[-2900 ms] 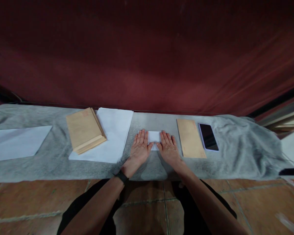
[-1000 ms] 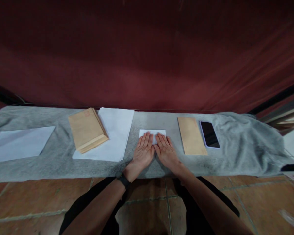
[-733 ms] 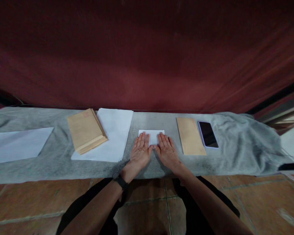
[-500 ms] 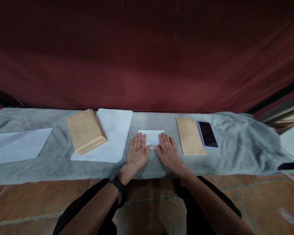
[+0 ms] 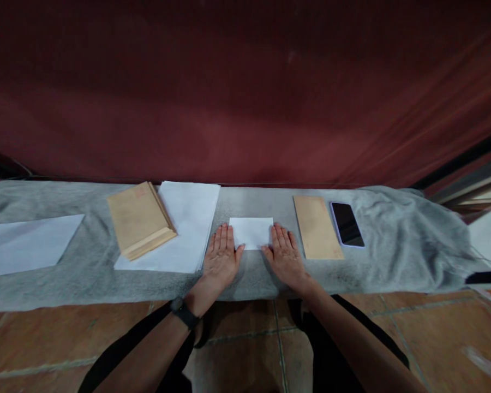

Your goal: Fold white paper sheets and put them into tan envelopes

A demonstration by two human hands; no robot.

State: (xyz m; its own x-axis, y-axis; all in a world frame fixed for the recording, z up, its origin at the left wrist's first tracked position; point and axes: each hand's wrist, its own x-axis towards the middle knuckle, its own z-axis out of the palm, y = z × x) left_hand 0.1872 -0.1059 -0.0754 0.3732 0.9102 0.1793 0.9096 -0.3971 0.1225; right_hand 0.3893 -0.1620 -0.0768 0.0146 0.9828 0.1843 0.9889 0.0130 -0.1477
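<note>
A folded white sheet of paper [image 5: 252, 232] lies flat on the grey cloth in front of me. My left hand [image 5: 221, 254] rests palm down at its left edge, fingers stretched out and thumb at the lower left corner. At the right edge lies my right hand [image 5: 285, 255], also flat with fingers extended, its thumb by the lower right corner. Neither hand grips anything. Just right of my right hand is a single brown envelope [image 5: 318, 228]. To the left of my left hand, a stack of white paper [image 5: 192, 218] lies partly under several brown envelopes [image 5: 139, 215].
A phone [image 5: 347, 224] in a light purple case lies beyond the single envelope. Another white sheet [image 5: 28, 243] is at the far left. Grey cloth [image 5: 409, 245] covers the narrow surface, bunched at the right. A dark red curtain-like backdrop [image 5: 245, 109] stands behind it.
My hands have slid apart, the left outward to the left and the right slightly to the right, from over the folded paper to its side edges, exposing more of it.
</note>
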